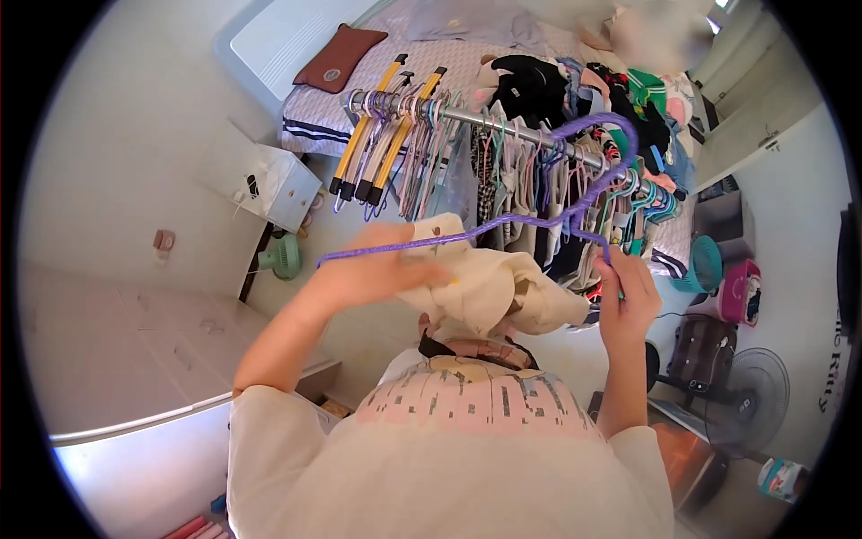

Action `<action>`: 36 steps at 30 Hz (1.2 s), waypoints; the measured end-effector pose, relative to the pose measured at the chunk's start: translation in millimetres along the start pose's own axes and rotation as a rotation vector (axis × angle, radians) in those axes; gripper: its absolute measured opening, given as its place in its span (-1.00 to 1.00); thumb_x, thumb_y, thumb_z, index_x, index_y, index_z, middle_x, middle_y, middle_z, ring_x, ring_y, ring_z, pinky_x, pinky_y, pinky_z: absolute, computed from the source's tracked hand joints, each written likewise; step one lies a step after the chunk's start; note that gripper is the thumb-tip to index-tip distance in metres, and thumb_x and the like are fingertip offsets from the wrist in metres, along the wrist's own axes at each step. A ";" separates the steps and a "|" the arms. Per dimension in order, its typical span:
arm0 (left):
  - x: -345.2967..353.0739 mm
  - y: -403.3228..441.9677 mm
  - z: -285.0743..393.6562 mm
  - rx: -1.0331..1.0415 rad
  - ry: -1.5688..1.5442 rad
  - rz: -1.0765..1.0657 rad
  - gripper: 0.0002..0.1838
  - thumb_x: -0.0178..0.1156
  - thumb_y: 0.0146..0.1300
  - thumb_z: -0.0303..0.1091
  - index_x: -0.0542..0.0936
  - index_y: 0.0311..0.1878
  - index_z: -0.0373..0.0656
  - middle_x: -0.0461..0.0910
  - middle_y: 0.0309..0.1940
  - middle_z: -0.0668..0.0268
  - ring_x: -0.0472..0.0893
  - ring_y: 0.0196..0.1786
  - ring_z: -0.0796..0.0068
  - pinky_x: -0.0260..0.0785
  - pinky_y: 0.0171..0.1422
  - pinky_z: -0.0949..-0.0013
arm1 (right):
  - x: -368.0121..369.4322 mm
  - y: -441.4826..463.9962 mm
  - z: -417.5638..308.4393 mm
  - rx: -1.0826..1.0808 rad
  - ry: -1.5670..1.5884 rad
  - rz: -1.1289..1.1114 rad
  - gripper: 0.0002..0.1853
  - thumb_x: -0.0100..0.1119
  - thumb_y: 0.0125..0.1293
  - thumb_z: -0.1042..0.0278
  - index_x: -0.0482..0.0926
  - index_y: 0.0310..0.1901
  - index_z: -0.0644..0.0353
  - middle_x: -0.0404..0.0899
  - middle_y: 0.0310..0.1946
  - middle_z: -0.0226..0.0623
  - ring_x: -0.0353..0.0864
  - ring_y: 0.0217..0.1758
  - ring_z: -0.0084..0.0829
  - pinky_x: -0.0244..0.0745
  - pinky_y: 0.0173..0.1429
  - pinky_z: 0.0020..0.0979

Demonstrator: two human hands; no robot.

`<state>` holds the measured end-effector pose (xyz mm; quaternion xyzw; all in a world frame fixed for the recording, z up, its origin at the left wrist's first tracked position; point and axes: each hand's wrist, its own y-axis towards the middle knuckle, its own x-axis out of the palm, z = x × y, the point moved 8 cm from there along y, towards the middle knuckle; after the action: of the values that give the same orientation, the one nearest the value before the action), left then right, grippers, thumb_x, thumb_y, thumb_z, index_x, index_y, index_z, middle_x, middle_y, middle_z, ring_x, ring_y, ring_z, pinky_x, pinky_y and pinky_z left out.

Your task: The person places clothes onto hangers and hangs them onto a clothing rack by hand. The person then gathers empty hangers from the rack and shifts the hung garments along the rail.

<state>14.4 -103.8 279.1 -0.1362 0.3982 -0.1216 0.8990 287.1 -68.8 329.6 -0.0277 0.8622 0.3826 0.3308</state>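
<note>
A purple clothes hanger is held up in front of my chest, its hook curving toward the rack. My right hand pinches the hanger's right arm. Cream-coloured cloth, a garment, hangs in folds below the hanger. My left hand is at the garment's left part, behind the hanger's left arm; its fingers are blurred and partly covered by the cloth, so their grip is unclear. Beyond the hanger stands a metal clothes rack with many hangers and hung clothes.
Behind the rack is a bed with a brown cushion and a heap of clothes. A white cabinet and a green fan stand left. On the right are a teal basket, a pink basket and a standing fan.
</note>
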 end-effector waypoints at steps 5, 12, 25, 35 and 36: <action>-55.1 10.7 3.5 0.151 0.116 0.725 -0.49 0.35 0.06 -0.24 0.48 0.06 -0.25 0.53 -0.09 -0.03 0.58 -0.17 0.02 0.42 -0.10 0.17 | -22.2 4.4 -30.0 -0.269 -0.111 0.129 -0.74 0.32 -0.04 0.67 0.63 -0.23 0.33 0.47 -0.55 -0.27 0.35 -0.61 -0.45 0.25 -0.53 -0.48; -11.5 -16.2 58.8 0.781 0.545 0.633 -0.51 0.35 0.03 -0.28 0.49 0.07 -0.14 0.50 -0.06 0.20 0.53 -0.07 0.18 0.32 0.05 0.20 | -53.6 30.2 -12.5 -0.222 -0.282 0.274 -0.79 0.29 0.05 0.64 0.64 -0.22 0.32 0.48 -0.55 -0.27 0.42 -0.58 -0.44 0.31 -0.48 -0.53; -6.6 -7.0 -31.6 0.543 -0.816 1.216 -0.83 0.31 0.13 -0.46 0.50 -0.28 -0.22 0.49 -0.38 0.35 0.46 -0.25 0.46 0.30 -0.06 0.39 | -78.9 65.2 -45.7 -0.153 -0.138 0.305 -0.84 0.28 0.12 0.63 0.65 -0.23 0.39 0.54 -0.53 -0.27 0.39 -0.53 -0.56 0.27 -0.44 -0.58; -64.1 -37.2 -72.8 0.168 -0.324 1.321 -0.87 0.24 0.21 -0.40 0.56 -0.37 -0.27 0.53 -0.53 0.18 0.50 -0.49 0.30 0.34 -0.35 0.36 | -49.1 57.8 -0.1 -0.090 -0.102 0.230 -0.84 0.27 0.12 0.62 0.64 -0.22 0.36 0.48 -0.56 -0.30 0.35 -0.58 -0.58 0.22 -0.48 -0.57; -73.2 -42.5 -77.1 0.160 -0.480 1.371 -0.86 0.26 0.17 -0.38 0.57 -0.32 -0.26 0.54 -0.51 0.17 0.52 -0.48 0.25 0.36 -0.34 0.35 | -45.9 56.2 6.9 -0.044 -0.061 0.198 -0.84 0.28 0.12 0.62 0.64 -0.23 0.36 0.49 -0.55 -0.30 0.36 -0.57 -0.58 0.22 -0.48 -0.57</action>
<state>-95.9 -130.9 293.7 0.1870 0.1758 0.4729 0.8429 309.8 -33.9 389.4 0.0621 0.8416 0.4329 0.3170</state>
